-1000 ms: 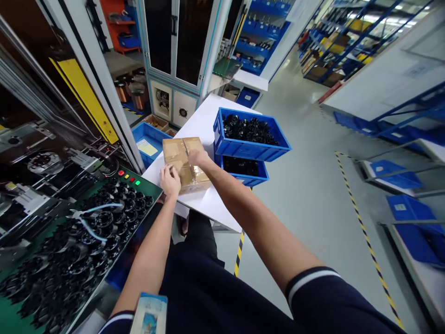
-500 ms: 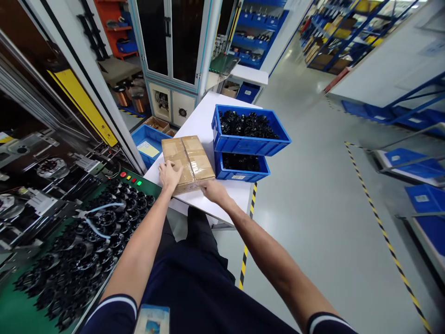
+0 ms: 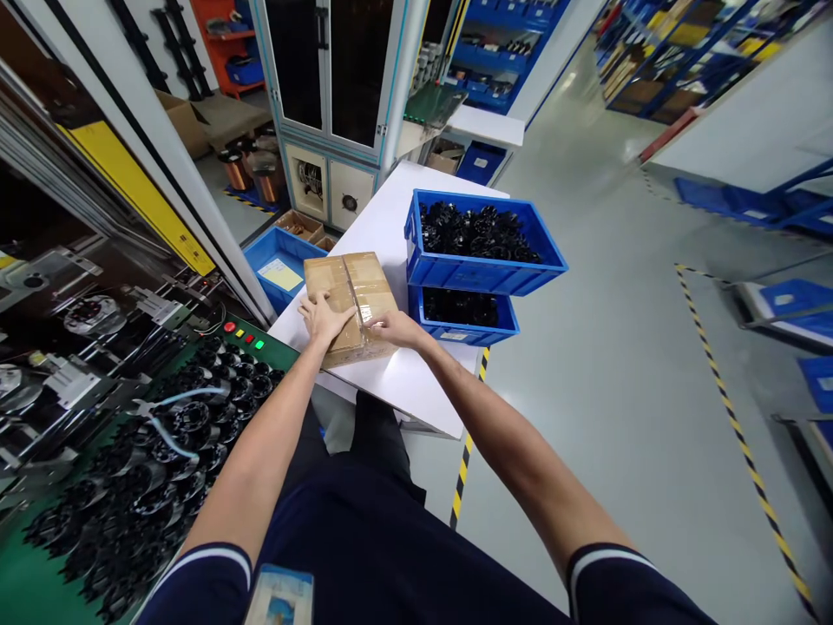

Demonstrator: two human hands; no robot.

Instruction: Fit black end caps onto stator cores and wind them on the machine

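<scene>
While the left hand (image 3: 325,319) lies spread on the box (image 3: 378,298), the right hand (image 3: 396,329) curls at its tape (image 3: 353,286); I can't tell if it pinches. Past that hand sit 2 blue bins (image 3: 485,273).

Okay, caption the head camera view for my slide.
Left hand and right hand on a taped cardboard box, beside blue bins of black parts.

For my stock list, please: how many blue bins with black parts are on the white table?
2: the upper bin, and the lower bin, partly hidden by it, both right of the cardboard box.
</scene>
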